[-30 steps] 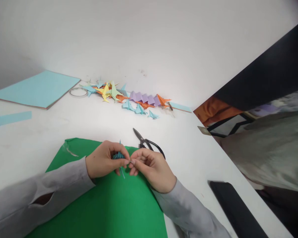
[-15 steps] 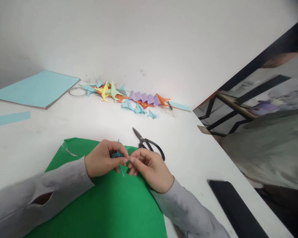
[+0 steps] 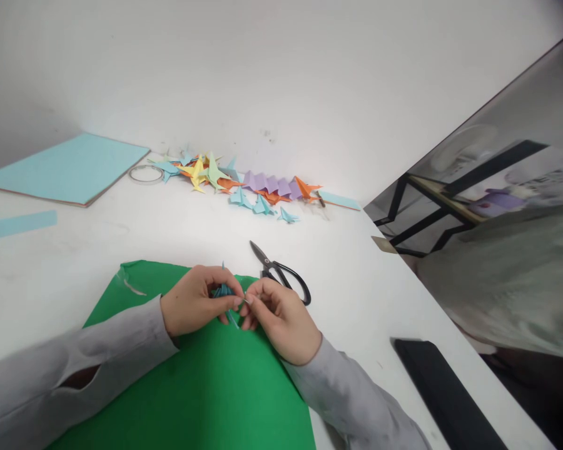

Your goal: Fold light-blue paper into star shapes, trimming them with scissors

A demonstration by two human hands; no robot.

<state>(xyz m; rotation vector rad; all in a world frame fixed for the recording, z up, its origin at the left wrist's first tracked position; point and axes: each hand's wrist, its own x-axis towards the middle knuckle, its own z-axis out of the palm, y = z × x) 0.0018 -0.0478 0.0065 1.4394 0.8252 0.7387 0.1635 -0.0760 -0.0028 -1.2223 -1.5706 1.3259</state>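
Over the green mat (image 3: 206, 387), my two hands meet fingertip to fingertip. My left hand (image 3: 199, 300) is closed, with a blue folded paper crane (image 3: 224, 291) in it, partly hidden behind the fingers. Thumb and index finger of my right hand (image 3: 281, 319) pinch a thin pale thread (image 3: 246, 300) right beside the left fingertips. The thread is so fine that its ends cannot be made out. Just beyond my right hand lie the black-handled scissors (image 3: 274, 265), their blades pointing away to the left.
Along the wall lies a row of coloured folded paper cranes (image 3: 211, 172), beside a coil of wire (image 3: 146, 174). Blue paper sheets (image 3: 70, 165) are stacked at the back left, with a blue paper strip (image 3: 19, 226) nearer. A black flat object (image 3: 445, 387) lies at right.
Both hands stay almost in place. The blue paper crane has turned slightly in my left hand, its lower tip shifting a little to the right.
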